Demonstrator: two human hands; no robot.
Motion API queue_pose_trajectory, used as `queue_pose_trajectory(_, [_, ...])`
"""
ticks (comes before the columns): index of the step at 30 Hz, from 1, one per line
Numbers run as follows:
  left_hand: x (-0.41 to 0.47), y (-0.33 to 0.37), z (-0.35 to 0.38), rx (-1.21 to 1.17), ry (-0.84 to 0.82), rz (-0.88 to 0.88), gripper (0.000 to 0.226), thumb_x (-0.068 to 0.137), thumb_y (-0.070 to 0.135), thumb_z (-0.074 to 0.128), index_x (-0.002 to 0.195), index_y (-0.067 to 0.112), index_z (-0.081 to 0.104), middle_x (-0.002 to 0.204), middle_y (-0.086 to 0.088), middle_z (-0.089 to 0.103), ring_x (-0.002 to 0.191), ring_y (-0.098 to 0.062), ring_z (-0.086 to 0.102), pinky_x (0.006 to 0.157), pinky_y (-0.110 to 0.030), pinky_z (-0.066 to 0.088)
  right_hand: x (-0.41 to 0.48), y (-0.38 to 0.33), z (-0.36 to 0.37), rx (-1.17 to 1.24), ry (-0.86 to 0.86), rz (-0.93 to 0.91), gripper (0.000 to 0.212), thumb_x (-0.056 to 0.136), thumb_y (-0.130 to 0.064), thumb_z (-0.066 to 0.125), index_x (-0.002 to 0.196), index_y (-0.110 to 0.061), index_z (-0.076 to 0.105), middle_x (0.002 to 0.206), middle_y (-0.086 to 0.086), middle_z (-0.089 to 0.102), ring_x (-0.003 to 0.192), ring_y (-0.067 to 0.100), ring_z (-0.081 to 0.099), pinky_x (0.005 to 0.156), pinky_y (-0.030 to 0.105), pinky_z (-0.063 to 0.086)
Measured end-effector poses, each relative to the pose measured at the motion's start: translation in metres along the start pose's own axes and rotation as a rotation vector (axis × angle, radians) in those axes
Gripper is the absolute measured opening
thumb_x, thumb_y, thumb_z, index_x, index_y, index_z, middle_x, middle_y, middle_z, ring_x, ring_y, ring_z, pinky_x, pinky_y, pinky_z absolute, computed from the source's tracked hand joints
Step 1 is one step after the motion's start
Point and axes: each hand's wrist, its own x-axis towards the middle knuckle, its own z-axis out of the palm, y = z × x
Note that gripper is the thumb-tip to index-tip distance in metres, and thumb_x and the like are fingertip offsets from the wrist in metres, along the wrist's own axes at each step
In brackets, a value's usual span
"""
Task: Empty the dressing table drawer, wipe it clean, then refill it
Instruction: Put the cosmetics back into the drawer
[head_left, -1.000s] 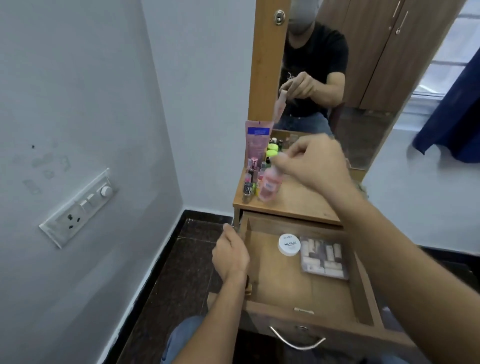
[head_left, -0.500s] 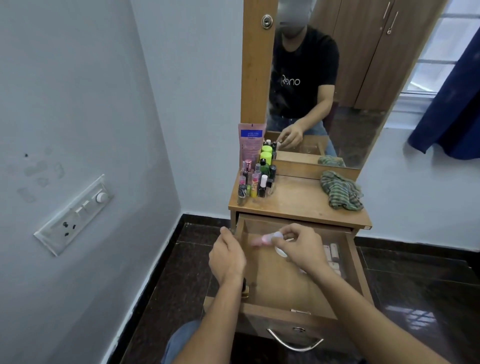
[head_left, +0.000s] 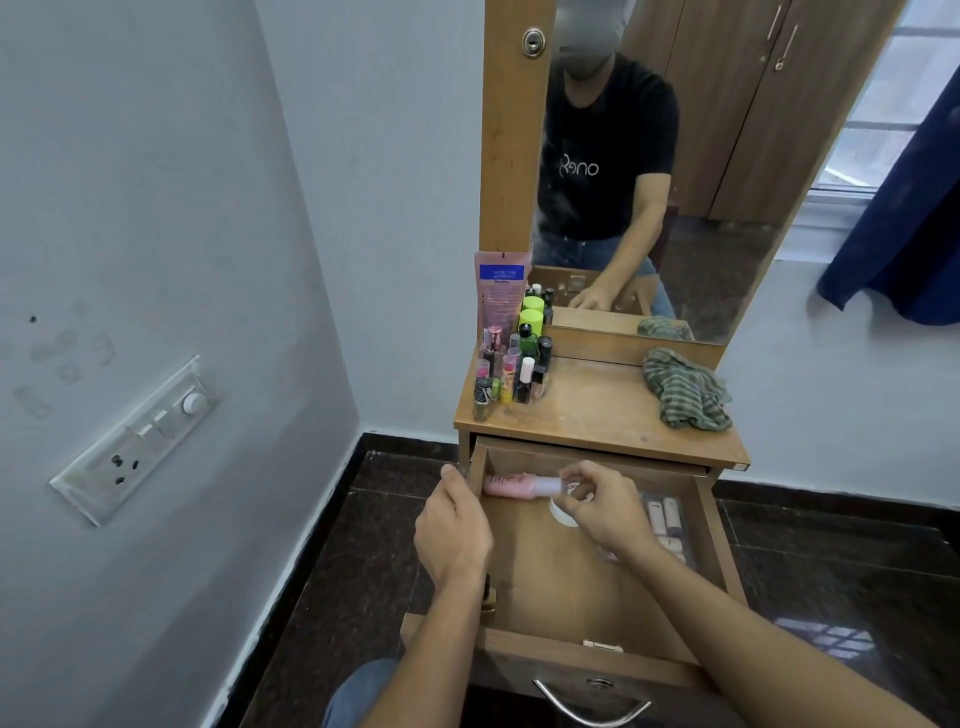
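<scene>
An open wooden drawer (head_left: 714, 545) is seen from above, pulled toward the viewer from under a dressing table top (head_left: 597, 410).

Hidden or unclear: the right hand (head_left: 597, 504) covers most of a round white jar (head_left: 563, 514) and the near corner of a clear box (head_left: 667, 525) of small pale tubes, at 2 o'clock in the drawer. The back of the left hand (head_left: 454, 530) hides its own fingertips. A small dark and gold item (head_left: 488, 592) shows just under the left wrist at 8 o'clock; it cannot be identified. The metal handle (head_left: 592, 712) is cut off by the bottom edge.

A pink bottle (head_left: 511, 484) is at 11 o'clock in the drawer, close to the back wall. Its long axis runs side to side, base toward 9 o'clock and pale cap end toward 3 o'clock. The right hand pinches the cap end between thumb and fingertips. Whether the bottle rests on the drawer floor cannot be told.

The left hand is curled round the top edge of the drawer's left wall, gripping it at 10 o'clock.

On the table top, a tight cluster of small bottles (head_left: 514, 369) stands at 9 o'clock with a pink tube (head_left: 501, 291) upright behind it, and a crumpled green striped cloth (head_left: 685, 389) lies at 3 o'clock. A mirror (head_left: 649, 156) rises behind.
</scene>
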Motion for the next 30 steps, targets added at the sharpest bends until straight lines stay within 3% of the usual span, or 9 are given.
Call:
queue_pose_trajectory(6, [-0.001,0.001,0.0,0.011,-0.006,0.0,0.067,0.106,0.053,0.017,0.107,0.02,0.075,0.104,-0.003,0.074,0.102,-0.026,0.066,0.083,-0.036,0.042,0.004,0.003,0.002,-0.276,0.047,-0.213,0.016,0.082,-0.023,0.074,0.096,-0.023,0.067,0.089,-0.009,0.068,0.081,0.013,0.059,0.07,0.031,0.046])
queue_pose_trajectory(9, [-0.001,0.002,-0.001,0.013,-0.012,-0.004,0.066,0.106,0.053,0.017,0.107,0.02,0.075,0.105,-0.003,0.074,0.103,-0.027,0.066,0.085,-0.039,0.044,0.006,0.004,0.004,-0.358,0.035,-0.234,0.017,0.082,-0.026,0.073,0.095,-0.022,0.063,0.086,-0.007,0.064,0.08,0.016,0.057,0.065,0.031,0.038])
queue_pose_trajectory(19, [-0.003,0.006,-0.003,0.019,-0.01,0.0,0.063,0.107,0.052,0.02,0.109,0.02,0.075,0.104,-0.002,0.074,0.1,-0.023,0.066,0.081,-0.034,0.042,0.008,0.0,0.006,-0.456,0.023,-0.209,0.034,0.083,-0.037,0.076,0.107,-0.017,0.061,0.099,0.0,0.062,0.094,0.026,0.062,0.066,0.033,0.036])
queue_pose_trajectory(22, [-0.004,0.005,-0.003,0.013,-0.012,-0.01,0.058,0.107,0.05,0.023,0.105,0.022,0.075,0.101,0.0,0.073,0.096,-0.021,0.065,0.078,-0.034,0.041,0.0,-0.012,-0.002,-0.431,0.129,-0.215,0.042,0.082,-0.043,0.076,0.114,-0.018,0.065,0.103,-0.002,0.062,0.094,0.024,0.064,0.065,0.034,0.044])
queue_pose_trajectory(24, [-0.003,0.005,-0.003,0.014,-0.01,-0.013,0.056,0.107,0.049,0.025,0.101,0.023,0.074,0.098,0.002,0.072,0.087,-0.016,0.061,0.076,-0.033,0.039,-0.003,-0.032,-0.01,-0.377,0.268,-0.248,0.036,0.083,-0.047,0.072,0.108,-0.022,0.067,0.099,-0.006,0.063,0.089,0.02,0.064,0.065,0.034,0.05])
queue_pose_trajectory(26, [-0.002,0.006,-0.003,0.018,-0.009,-0.02,0.055,0.107,0.049,0.025,0.1,0.023,0.073,0.098,0.002,0.072,0.083,-0.014,0.056,0.075,-0.033,0.038,0.001,-0.065,-0.016,-0.265,0.355,-0.269,0.027,0.084,-0.047,0.071,0.098,-0.025,0.067,0.089,-0.01,0.063,0.084,0.015,0.062,0.063,0.031,0.047])
queue_pose_trajectory(30, [-0.002,0.006,-0.004,-0.003,-0.019,-0.031,0.059,0.107,0.049,0.023,0.107,0.021,0.075,0.104,-0.001,0.073,0.098,-0.023,0.065,0.08,-0.036,0.043,0.02,-0.139,-0.015,-0.114,0.323,-0.217,0.025,0.084,-0.054,0.069,0.088,-0.029,0.066,0.077,-0.013,0.065,0.075,0.007,0.06,0.062,0.027,0.048])
